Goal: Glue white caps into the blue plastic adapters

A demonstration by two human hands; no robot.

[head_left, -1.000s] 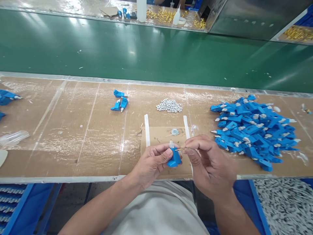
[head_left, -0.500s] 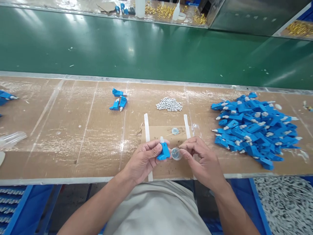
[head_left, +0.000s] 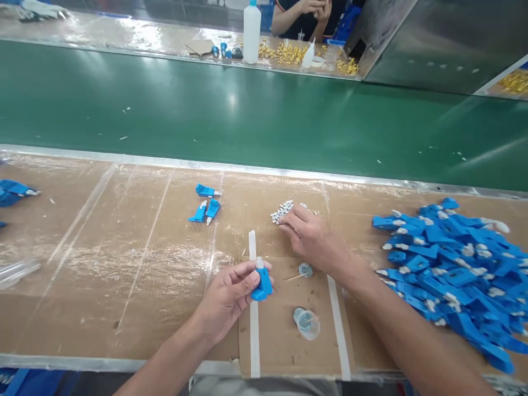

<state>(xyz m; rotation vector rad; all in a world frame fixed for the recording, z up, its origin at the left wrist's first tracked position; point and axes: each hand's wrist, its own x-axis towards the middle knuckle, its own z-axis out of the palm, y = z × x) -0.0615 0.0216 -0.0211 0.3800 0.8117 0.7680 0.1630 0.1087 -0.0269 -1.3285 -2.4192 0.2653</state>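
Note:
My left hand [head_left: 231,297] grips a blue plastic part [head_left: 262,285] between thumb and fingers, its whitish tip [head_left: 259,263] pointing up. My right hand [head_left: 307,231] reaches over a pile of small light-grey pieces [head_left: 281,211], covering much of it. Its thumb and fingertips are pressed together at the pile's near edge; what lies between them is hidden. Below the hands, a small clear cup [head_left: 309,325] with a thin stick in it rests on the cardboard sheet [head_left: 284,352]. A round clear lid or dish [head_left: 305,269] with another thin stick lies nearer my right wrist.
To the right spreads a large heap of blue parts [head_left: 457,269] with whitish tips. A few blue parts [head_left: 213,209] lie left of the grey pile. Beyond the table runs a green belt [head_left: 185,104]. Across it are a white bottle [head_left: 252,34], gold pieces [head_left: 289,53] and a co-worker's hands [head_left: 317,8].
My right hand has left the small clear cup, which now rests on the cardboard, and moved up to the grey pile. My left hand still holds the blue part. The view has tilted upward.

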